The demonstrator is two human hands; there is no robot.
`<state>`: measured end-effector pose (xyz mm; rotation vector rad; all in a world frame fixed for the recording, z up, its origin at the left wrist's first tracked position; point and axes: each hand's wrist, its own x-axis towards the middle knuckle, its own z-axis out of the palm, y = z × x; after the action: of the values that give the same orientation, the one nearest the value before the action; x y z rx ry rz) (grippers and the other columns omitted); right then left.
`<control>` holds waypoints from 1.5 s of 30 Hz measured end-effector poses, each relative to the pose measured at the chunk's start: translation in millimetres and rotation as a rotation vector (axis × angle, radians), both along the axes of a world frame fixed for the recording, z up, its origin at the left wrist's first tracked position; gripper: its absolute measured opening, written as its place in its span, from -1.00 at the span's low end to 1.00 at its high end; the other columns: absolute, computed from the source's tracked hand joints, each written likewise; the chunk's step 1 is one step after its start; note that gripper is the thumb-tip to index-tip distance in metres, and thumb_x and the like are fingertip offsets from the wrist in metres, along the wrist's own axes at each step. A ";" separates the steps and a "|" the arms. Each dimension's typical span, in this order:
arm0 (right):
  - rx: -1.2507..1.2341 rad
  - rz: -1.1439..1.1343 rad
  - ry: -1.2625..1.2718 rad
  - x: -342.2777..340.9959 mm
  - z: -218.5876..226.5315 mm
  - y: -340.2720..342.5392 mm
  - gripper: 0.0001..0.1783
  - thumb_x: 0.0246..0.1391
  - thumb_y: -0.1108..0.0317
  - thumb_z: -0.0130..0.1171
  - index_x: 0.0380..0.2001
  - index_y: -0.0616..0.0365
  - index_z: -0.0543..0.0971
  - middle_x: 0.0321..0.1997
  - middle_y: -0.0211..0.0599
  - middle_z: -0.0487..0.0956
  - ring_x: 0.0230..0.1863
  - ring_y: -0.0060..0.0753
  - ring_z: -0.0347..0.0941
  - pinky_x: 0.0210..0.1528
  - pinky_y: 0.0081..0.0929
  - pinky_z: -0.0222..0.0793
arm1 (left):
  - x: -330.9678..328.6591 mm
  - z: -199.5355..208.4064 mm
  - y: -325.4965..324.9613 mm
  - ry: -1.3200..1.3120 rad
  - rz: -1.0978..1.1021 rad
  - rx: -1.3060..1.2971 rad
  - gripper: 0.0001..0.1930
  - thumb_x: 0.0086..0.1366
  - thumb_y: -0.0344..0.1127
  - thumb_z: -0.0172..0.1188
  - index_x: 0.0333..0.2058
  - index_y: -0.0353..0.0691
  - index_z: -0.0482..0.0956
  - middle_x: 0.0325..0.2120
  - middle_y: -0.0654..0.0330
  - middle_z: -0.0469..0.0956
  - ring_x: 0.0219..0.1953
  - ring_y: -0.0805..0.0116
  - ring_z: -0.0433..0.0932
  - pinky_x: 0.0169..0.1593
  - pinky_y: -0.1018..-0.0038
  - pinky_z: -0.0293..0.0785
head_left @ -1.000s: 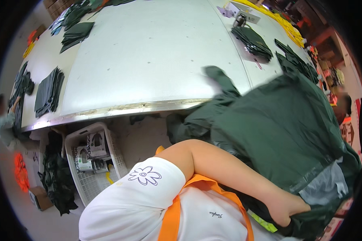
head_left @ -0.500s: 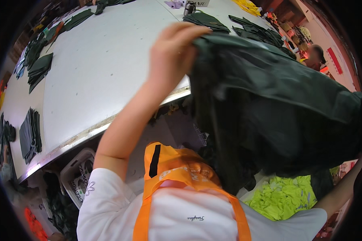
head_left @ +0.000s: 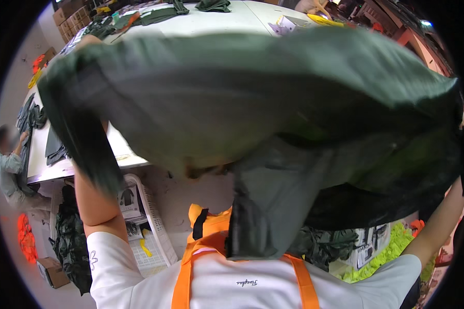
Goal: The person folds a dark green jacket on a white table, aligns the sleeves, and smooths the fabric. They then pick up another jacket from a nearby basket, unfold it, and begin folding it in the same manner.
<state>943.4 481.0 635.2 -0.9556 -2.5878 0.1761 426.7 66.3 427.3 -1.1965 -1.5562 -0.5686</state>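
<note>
Far left, a co-worker [head_left: 7, 164] is by the white table [head_left: 121, 147]. Next, the wearer's left arm [head_left: 100, 208] is bent at the elbow, forearm pretty much straight up, with the left hand [head_left: 90, 39] raised high, mostly covered but gripping a corner of the dark green garment [head_left: 191, 92]. That thing's spread in midair across the middle, kinda blurry. Over right, the right forearm [head_left: 445, 219] angles up and out; can't tell what that hand's doing, it's out of sight.

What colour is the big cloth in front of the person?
The big cloth is dark green, shown best in the head view.
</note>
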 end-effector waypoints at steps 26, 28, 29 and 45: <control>-0.772 0.308 -0.256 -680.3 -511.4 342.4 -0.30 0.21 -0.13 -0.10 -0.26 0.46 0.57 -0.29 -0.04 0.62 -0.25 -0.34 0.46 -0.09 -0.42 0.36 | -389.5 -249.1 292.1 -1.106 0.841 -0.431 -0.62 0.10 -0.06 0.13 -0.43 -0.35 0.61 -0.46 -0.18 0.56 -0.35 -0.08 0.58 -0.25 0.16 0.45; -0.805 0.223 -0.301 -686.3 -554.7 349.0 -0.23 0.18 -0.17 -0.05 -0.33 0.57 0.56 -0.34 0.01 0.61 -0.31 -0.34 0.45 -0.13 -0.43 0.37 | -391.7 -272.2 301.1 -1.137 0.856 -0.455 -0.61 0.09 -0.02 0.14 -0.39 -0.31 0.62 -0.40 -0.15 0.57 -0.29 -0.07 0.56 -0.19 0.16 0.45; -0.856 0.191 -0.329 -686.5 -570.9 353.7 -0.23 0.17 -0.17 -0.05 -0.32 0.57 0.55 -0.34 0.09 0.60 -0.29 -0.29 0.48 -0.13 -0.43 0.38 | -397.3 -282.6 305.6 -1.148 0.860 -0.464 -0.60 0.09 0.00 0.14 -0.37 -0.28 0.63 -0.37 -0.14 0.58 -0.26 -0.07 0.55 -0.17 0.17 0.45; -0.708 0.268 -0.202 -662.3 -559.0 133.2 -0.58 -0.02 0.18 0.26 -0.27 0.35 0.46 -0.20 0.07 0.52 -0.13 0.05 0.46 -0.14 -0.23 0.40 | -352.5 -342.9 438.1 -1.238 -0.059 -0.955 -0.63 0.00 -0.24 0.34 -0.22 -0.26 0.52 -0.22 0.12 0.53 -0.12 0.15 0.50 -0.04 0.37 0.41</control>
<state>281.1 614.2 76.2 -0.8550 -2.8780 1.1822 74.2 504.4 84.4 -1.6951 -3.0734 -0.6620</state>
